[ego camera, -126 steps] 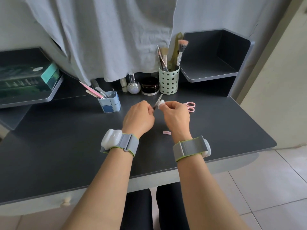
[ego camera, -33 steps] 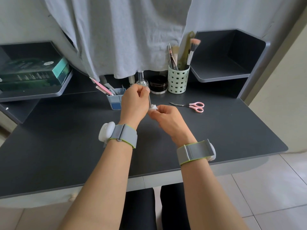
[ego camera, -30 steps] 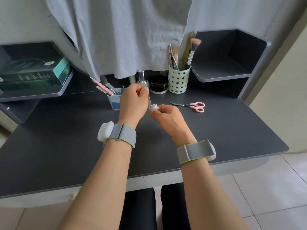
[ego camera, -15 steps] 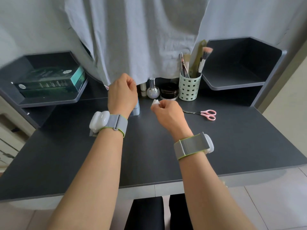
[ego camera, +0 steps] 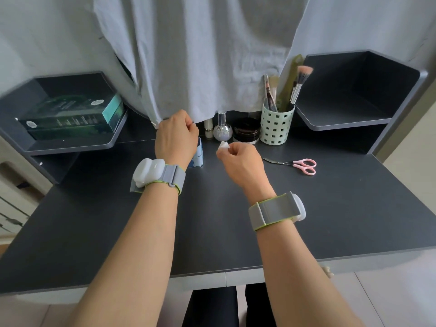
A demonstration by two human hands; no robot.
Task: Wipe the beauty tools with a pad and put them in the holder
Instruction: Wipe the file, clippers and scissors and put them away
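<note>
Head view: left hand (ego camera: 175,135) hovers, fingers curled, over the blue holder (ego camera: 199,154), apparently dropping a tool; right hand (ego camera: 238,159) pinches the pad (ego camera: 223,145), ready for scissors (ego camera: 297,164).

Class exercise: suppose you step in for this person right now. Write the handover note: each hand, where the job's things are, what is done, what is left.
Left hand: fingers curled above the small blue holder, which it mostly hides; whether it grips a tool cannot be seen.
Right hand: pinches the white pad.
Pink scissors lie on the desk, right of the hands.
Done: contents of the blue holder are hidden, so unclear.
Left: the scissors are not yet in the holder; wipe them with the pad, then put them in.
</note>
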